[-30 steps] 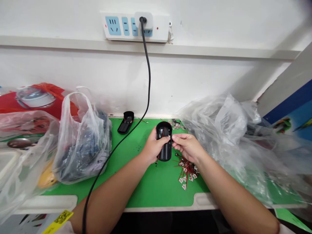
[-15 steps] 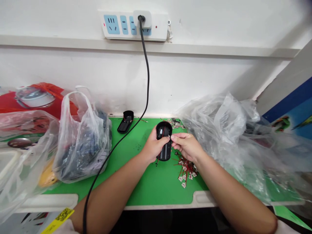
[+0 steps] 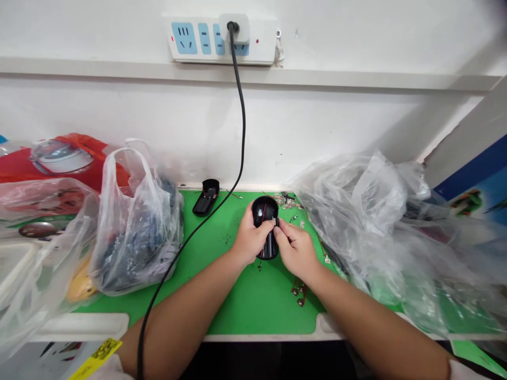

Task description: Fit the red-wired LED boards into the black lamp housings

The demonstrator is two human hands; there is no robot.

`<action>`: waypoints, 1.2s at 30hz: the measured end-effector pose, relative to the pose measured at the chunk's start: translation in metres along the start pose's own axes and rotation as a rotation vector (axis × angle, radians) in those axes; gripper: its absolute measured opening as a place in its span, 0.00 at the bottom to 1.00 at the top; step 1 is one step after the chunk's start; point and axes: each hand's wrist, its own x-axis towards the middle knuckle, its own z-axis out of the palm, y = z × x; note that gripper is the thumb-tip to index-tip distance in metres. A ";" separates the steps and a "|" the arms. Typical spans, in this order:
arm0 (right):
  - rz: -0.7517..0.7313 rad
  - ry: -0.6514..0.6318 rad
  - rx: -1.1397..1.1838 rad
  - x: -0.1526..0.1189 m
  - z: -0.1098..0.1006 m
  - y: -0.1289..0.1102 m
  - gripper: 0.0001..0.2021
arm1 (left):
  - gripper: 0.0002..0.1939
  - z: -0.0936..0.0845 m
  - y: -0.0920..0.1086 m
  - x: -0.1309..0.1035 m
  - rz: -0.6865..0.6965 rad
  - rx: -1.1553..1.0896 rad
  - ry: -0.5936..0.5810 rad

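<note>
My left hand (image 3: 250,238) is wrapped around a black plastic housing (image 3: 263,208) with a rounded, hollow upper end and a ribbed lower part. Its thumb presses near the right edge, beside a small shiny metal piece (image 3: 274,220). A thin red wire crosses the hollow, and a wire end hangs below. My right hand (image 3: 295,247) is closed in a pinch at that same edge; what lies between its fingertips is too small to make out. Below the right wrist lie small metal pieces with red wires (image 3: 300,295), partly hidden by the arm.
A second black housing (image 3: 206,198) lies at the back left of the green mat (image 3: 253,311). More small metal parts (image 3: 285,199) lie by the wall. Plastic bags (image 3: 137,232) stand left, and clear plastic sheeting (image 3: 376,211) is heaped right. A black cable (image 3: 242,126) hangs across the left side.
My right hand has shifted lower and turned, its fingertips staying at the housing's edge. Fewer wired pieces show below it, and several now lie farther right. My left hand keeps its hold.
</note>
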 end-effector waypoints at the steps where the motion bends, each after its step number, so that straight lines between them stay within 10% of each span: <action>1: -0.001 0.006 -0.013 -0.001 0.001 0.001 0.11 | 0.26 0.000 0.000 -0.001 0.008 0.007 0.003; 18: -0.054 0.054 -0.067 -0.007 0.007 0.002 0.13 | 0.24 0.003 0.004 -0.004 0.102 0.110 -0.008; 23: -0.021 0.028 -0.018 0.005 -0.003 0.007 0.10 | 0.22 0.003 0.007 -0.002 -0.103 -0.066 -0.003; 29: 0.228 0.139 0.410 0.029 -0.025 0.020 0.18 | 0.27 -0.002 0.023 -0.007 -0.530 -0.225 -0.291; 36: 0.220 -0.251 0.666 0.031 -0.035 0.020 0.24 | 0.37 -0.006 0.018 -0.010 -0.530 -0.132 -0.543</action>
